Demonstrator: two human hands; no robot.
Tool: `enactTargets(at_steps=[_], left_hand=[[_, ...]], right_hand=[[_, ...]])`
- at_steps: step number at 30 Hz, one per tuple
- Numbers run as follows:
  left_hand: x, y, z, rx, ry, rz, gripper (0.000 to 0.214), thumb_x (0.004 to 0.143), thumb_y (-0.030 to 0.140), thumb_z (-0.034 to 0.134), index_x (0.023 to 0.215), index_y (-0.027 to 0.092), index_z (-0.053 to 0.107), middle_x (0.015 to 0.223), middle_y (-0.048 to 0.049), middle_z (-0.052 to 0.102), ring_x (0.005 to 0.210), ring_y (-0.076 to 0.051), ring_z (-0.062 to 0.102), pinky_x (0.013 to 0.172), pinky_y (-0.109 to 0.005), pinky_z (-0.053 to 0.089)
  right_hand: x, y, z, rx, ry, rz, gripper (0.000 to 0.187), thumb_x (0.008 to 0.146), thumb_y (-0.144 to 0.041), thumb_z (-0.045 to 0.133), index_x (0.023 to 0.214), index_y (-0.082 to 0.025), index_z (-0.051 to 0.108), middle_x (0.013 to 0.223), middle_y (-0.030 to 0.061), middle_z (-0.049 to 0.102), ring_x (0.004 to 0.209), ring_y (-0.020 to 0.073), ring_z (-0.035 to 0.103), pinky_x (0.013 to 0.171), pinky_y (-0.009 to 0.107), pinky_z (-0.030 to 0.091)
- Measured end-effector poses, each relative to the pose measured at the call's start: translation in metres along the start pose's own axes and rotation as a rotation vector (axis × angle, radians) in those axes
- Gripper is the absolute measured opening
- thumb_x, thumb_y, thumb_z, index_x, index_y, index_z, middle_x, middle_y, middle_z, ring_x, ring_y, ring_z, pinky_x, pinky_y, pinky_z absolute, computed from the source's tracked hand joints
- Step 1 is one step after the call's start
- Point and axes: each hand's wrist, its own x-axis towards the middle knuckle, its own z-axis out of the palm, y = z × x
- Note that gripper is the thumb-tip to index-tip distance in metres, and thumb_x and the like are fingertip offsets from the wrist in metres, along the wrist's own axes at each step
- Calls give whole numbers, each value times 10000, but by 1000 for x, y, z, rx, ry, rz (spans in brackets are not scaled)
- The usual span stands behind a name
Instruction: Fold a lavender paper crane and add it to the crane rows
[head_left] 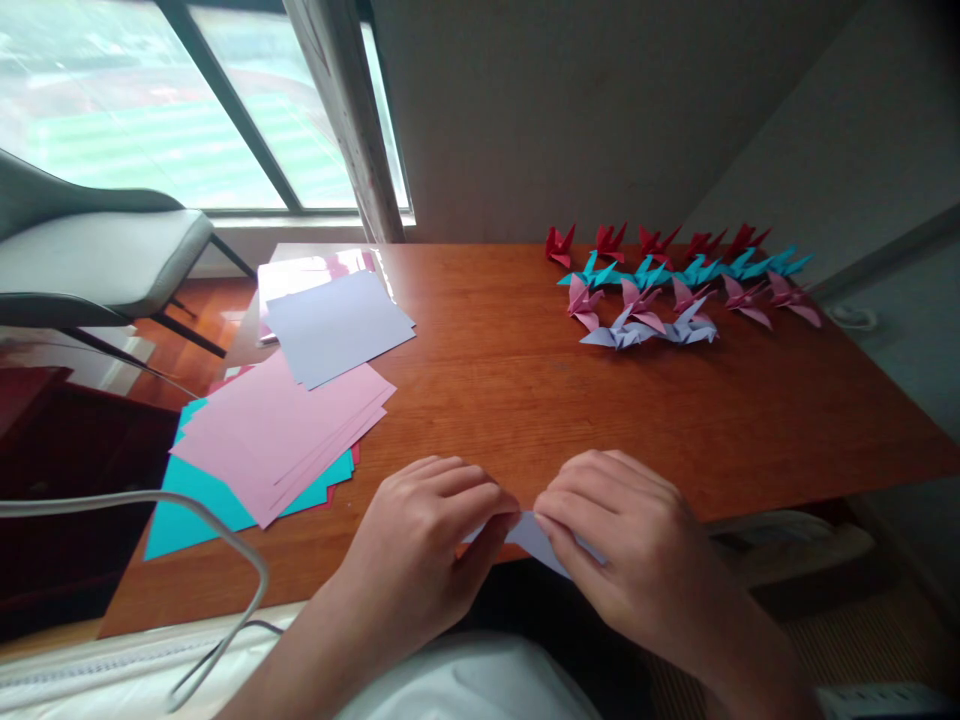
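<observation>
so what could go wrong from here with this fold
1. The left hand and right hand pinch the lavender paper at the near edge of the table, partly off it; without flat support the crease may come out uneven.
2. The turquoise sheets under the pink stack seem to overhang the left edge and could slide off if nudged, perhaps by the grey cable close by.

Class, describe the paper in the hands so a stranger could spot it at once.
At the near edge of the table, left hand and right hand meet. Between them is a lavender paper. Unlike the flat sheets at left and the cranes far right, it is partly folded and held.
</observation>
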Motion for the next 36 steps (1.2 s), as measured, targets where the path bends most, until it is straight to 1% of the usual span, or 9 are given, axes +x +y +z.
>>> enactTargets(at_steps=[4, 10, 16, 17, 20, 23, 27, 30, 36], left_hand=[[-2, -5, -4, -26, 28, -50, 167, 941, 170, 574, 855, 213, 711, 758, -15, 714, 677, -156, 623, 629, -266, 457], [-3, -5, -3, -62, 0, -88, 155, 928, 165, 584, 839, 222, 697, 753, 3, 712, 681, -150, 632, 609, -248, 453], [-2, -6, -3, -54, 17, -125, 150, 926, 153, 566, 847, 213, 679, 774, 1, 712, 702, -151, 640, 613, -246, 443], [-2, -6, -2, -55, 9, -124, 151, 929, 156, 565, 853, 215, 682, 777, 0, 713, 704, -152, 640, 618, -248, 443], [-1, -5, 1, -44, -16, -111, 161, 940, 164, 559, 863, 219, 689, 773, 0, 707, 701, -156, 631, 634, -261, 441], [2, -2, 6, -18, -36, -81, 165, 941, 171, 551, 872, 216, 694, 772, -8, 702, 699, -166, 623, 640, -280, 435], [4, 2, 11, 24, -45, -39, 178, 932, 165, 542, 845, 203, 691, 739, -18, 683, 668, -172, 604, 627, -296, 413], [2, 2, 10, 38, -17, -28, 182, 930, 160, 546, 831, 208, 690, 721, -7, 684, 647, -166, 596, 613, -293, 397], [-4, -7, -8, 10, 18, -78, 166, 931, 161, 566, 837, 229, 686, 751, 18, 707, 677, -156, 614, 626, -274, 419]], right_hand=[[-10, 16, -6, 10, 50, 0, 157, 934, -117, 567, 838, -204, 656, 815, 37, 682, 765, 196, 613, 737, 353, 429], [-24, 38, -14, -19, 131, 17, 121, 895, -102, 617, 897, -221, 638, 838, 38, 689, 779, 212, 630, 771, 379, 460], [-23, 35, -21, -53, 388, 76, 153, 872, -74, 634, 941, -210, 621, 882, 56, 675, 872, 224, 619, 843, 394, 474], [-20, 31, -19, -21, 375, 54, 159, 876, -75, 628, 958, -211, 620, 907, 59, 675, 896, 226, 617, 858, 396, 474], [-9, 16, -8, 48, 162, -13, 178, 891, -130, 638, 1058, -192, 625, 1015, 83, 684, 986, 250, 607, 885, 411, 466], [0, 6, 4, 57, 48, -10, 94, 923, -118, 591, 931, -199, 638, 899, 50, 680, 866, 220, 610, 801, 385, 456], [3, 3, 10, 46, 60, 9, 154, 900, -75, 571, 809, -190, 616, 778, 30, 647, 757, 192, 588, 706, 350, 423], [0, 7, 8, 60, 84, 10, 148, 847, -55, 605, 788, -191, 615, 761, 18, 644, 739, 188, 588, 694, 343, 421], [-28, 45, -9, 11, 169, 32, 162, 856, -47, 620, 885, -206, 638, 834, 21, 679, 795, 186, 629, 758, 336, 467]])
